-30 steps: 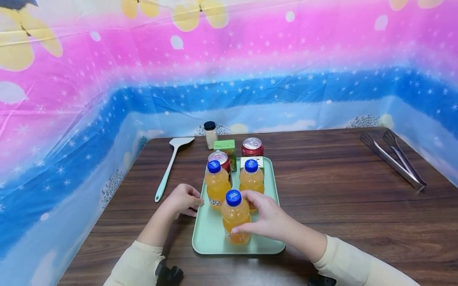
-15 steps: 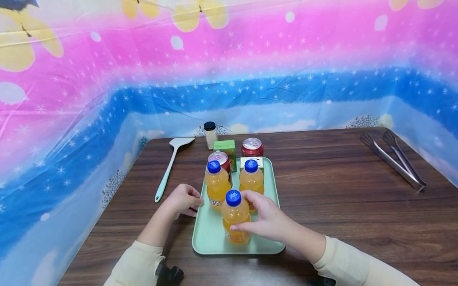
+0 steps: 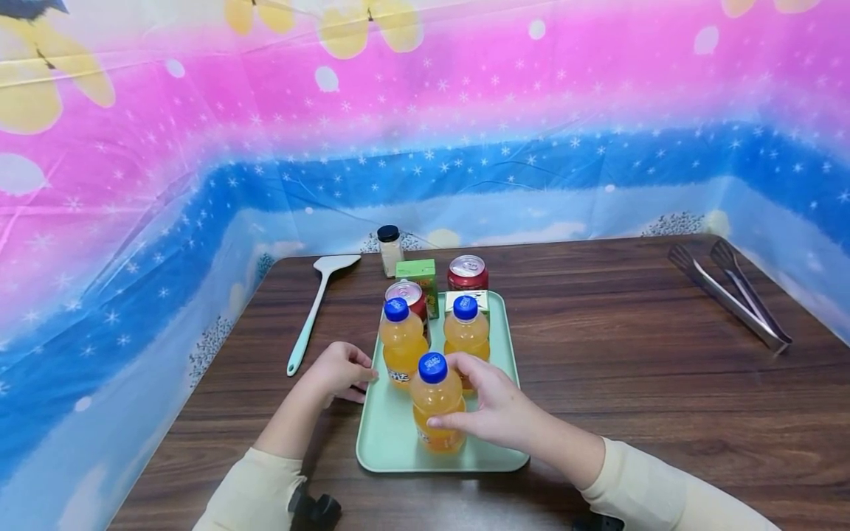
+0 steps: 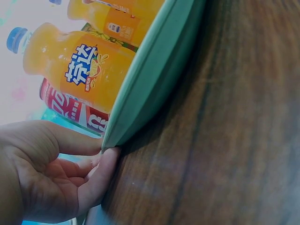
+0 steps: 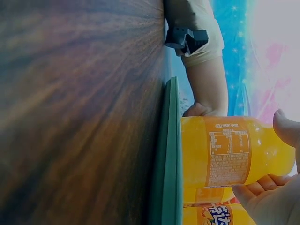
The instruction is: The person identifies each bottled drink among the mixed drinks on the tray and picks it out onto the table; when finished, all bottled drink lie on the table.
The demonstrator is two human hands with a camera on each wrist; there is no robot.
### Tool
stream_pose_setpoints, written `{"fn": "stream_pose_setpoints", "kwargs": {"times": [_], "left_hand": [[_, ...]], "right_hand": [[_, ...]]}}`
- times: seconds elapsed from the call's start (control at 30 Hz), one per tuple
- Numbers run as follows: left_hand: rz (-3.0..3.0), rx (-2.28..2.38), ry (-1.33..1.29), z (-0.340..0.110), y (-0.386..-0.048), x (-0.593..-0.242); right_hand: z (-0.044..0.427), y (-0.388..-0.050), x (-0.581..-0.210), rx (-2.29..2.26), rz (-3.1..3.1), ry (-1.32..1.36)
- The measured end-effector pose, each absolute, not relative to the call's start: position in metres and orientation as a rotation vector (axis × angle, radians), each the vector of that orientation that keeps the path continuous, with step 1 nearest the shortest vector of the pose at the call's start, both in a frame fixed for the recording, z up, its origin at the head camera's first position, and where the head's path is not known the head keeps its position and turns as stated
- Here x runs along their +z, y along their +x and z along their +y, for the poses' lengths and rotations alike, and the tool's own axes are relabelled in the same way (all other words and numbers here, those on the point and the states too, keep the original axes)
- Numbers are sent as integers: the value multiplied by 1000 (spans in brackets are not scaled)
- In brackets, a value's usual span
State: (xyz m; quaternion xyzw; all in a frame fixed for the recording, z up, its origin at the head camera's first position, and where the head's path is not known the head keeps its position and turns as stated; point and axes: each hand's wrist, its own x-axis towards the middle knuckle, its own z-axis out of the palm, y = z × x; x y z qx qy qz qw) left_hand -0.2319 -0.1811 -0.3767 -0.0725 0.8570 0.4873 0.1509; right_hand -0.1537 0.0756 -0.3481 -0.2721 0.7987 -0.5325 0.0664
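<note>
My left hand (image 3: 339, 372) pinches the left rim of a pale green tray (image 3: 385, 435) between thumb and fingers; the left wrist view shows the tray edge (image 4: 154, 70) at those fingertips. Near the tray's front, an orange soda bottle (image 3: 434, 398) with a blue cap stands upright, gripped by my right hand (image 3: 501, 405). The right wrist view has this bottle's label (image 5: 229, 150) turned to the camera, with its base at the tray. Behind it stand two similar bottles, one on the left (image 3: 403, 346) and one on the right (image 3: 467, 335), the latter partly hidden by my right hand.
Red cans (image 3: 468, 273) and a green drink carton (image 3: 418, 276) stand towards the tray's far end. Beyond is a black-lidded jar (image 3: 391, 251). A spatula (image 3: 315, 317) lies left on the wooden table (image 3: 631, 354), metal tongs (image 3: 737, 302) far right. Patterned cloth (image 3: 465, 169) hangs behind.
</note>
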Motion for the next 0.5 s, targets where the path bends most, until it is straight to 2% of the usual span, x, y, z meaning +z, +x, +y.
{"fn": "stream_pose_setpoints", "kwargs": {"times": [0.5], "left_hand": [[2457, 1406, -215, -181, -231, -376]], "right_hand": [[74, -149, -347, -1688, 2401, -844]]}}
